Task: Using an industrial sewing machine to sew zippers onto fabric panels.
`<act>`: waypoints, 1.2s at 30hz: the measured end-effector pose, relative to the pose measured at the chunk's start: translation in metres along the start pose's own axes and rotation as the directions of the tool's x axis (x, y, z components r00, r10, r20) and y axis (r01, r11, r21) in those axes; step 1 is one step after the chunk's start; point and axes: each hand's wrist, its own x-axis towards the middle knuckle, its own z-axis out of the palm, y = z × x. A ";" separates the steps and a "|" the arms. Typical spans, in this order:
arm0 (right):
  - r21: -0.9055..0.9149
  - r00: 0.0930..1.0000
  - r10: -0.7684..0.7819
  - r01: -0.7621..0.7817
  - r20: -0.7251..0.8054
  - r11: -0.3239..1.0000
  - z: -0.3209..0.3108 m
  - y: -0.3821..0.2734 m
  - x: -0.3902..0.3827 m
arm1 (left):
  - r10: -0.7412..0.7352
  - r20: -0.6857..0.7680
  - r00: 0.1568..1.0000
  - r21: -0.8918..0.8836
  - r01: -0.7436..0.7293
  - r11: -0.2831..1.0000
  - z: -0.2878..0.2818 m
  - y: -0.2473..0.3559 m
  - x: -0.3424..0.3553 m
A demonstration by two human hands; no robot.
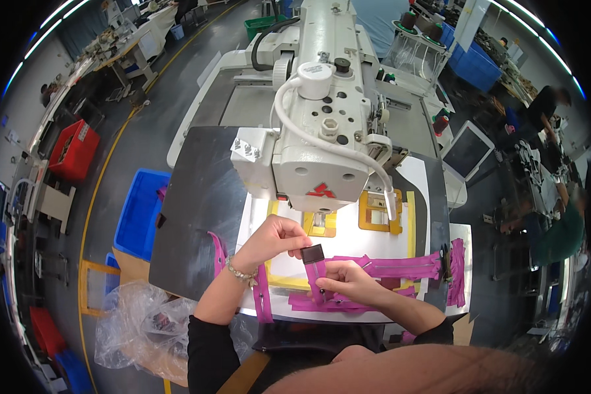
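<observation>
Magenta zipper (316, 279): it is held up before the sewing machine (322, 157), above the near part of the table (194, 210), with a dark square patch (312, 254) at its upper end.
Left hand (286, 238): the fingertips are pinched at the left edge of the patch.
Right hand (349, 282): thumb and fingers are closed on the zipper, lower down.
Work so far: patch and zipper seem put together; if stitches join them, I cannot tell.
Other magenta zippers (400, 266): they lie at both sides; finished or waiting, I cannot judge.
Blue crate (138, 220): at the left, with some magenta material showing by its right edge.
Red bin (79, 154): farther left, containing brownish items, too small to name.
</observation>
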 end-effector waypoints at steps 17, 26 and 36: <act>-0.034 0.987 -0.057 0.053 -0.153 0.998 0.003 0.032 0.004 | -0.067 -0.031 0.997 -0.051 0.065 0.997 -0.003 -0.016 0.007; 0.123 0.983 -0.051 0.074 -0.178 0.990 0.003 0.039 0.005 | -0.069 0.020 0.997 0.127 0.066 0.990 0.004 -0.003 0.002; -0.593 0.889 -0.319 0.069 -0.328 0.802 -0.021 0.003 -0.014 | -0.033 -0.088 0.996 0.416 0.067 0.907 -0.032 0.008 -0.009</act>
